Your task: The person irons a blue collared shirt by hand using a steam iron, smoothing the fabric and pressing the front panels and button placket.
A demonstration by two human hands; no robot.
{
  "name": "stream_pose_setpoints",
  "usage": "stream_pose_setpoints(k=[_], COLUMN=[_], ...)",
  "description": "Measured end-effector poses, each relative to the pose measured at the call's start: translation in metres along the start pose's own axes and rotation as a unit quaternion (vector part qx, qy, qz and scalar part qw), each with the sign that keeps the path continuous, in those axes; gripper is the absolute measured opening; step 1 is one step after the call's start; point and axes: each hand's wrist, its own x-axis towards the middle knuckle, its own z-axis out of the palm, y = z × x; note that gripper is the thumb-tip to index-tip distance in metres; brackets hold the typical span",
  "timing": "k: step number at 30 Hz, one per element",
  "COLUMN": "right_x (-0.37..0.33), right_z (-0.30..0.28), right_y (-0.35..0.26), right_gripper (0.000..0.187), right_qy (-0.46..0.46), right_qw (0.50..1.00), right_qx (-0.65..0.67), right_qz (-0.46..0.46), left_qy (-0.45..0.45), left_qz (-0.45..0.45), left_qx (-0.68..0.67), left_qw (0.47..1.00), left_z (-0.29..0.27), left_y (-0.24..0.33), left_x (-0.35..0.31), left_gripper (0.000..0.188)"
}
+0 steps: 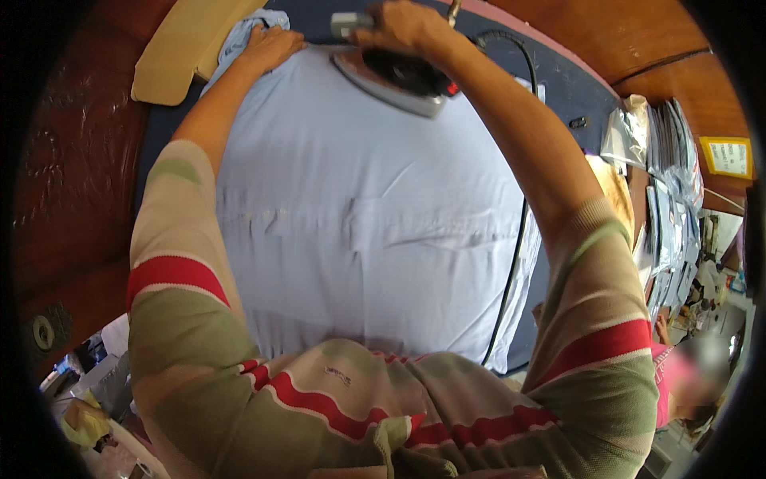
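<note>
A light blue shirt (359, 176) lies spread over the dark blue ironing table, with faint creases across its middle and near part. My right hand (411, 28) grips the handle of an iron (399, 80) at the far side of the shirt. The iron's metal soleplate is low over the cloth; whether it presses flat I cannot tell. At the far left, my left hand (274, 49) rests on the shirt's edge with its fingers stretched out, beside a bunched part of the fabric (239, 40).
A black cord (515, 271) runs down the right side of the shirt. A cardboard piece (179, 60) sits at the far left. Stacks of bagged, folded garments (670, 160) stand along the right. Another person in pink (666, 383) is at the lower right.
</note>
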Motion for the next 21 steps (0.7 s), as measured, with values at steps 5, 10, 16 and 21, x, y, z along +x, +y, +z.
stream_pose_setpoints(k=[5, 10, 16, 21], right_x=[-0.011, -0.118, -0.137, -0.129], right_z=[0.008, -0.003, -0.004, 0.006], right_y=[-0.021, -0.056, -0.057, -0.101], right_gripper=[0.049, 0.044, 0.054, 0.062], right_qy=[-0.076, -0.178, -0.134, -0.176], right_qw=[0.992, 0.964, 0.974, 0.958], right_qx=[0.038, 0.012, 0.024, 0.051], right_qz=[-0.092, -0.195, -0.182, -0.221], left_qy=[0.117, 0.364, 0.131, 0.050], left_qz=[-0.051, -0.056, -0.294, -0.362], left_qx=[0.066, -0.123, -0.145, -0.104], left_qw=[0.990, 0.921, 0.936, 0.925], left_z=[0.023, 0.022, 0.064, 0.081], left_y=[-0.005, 0.035, 0.067, 0.050], left_x=[-0.013, -0.091, -0.239, -0.265], left_gripper=[0.023, 0.030, 0.042, 0.048])
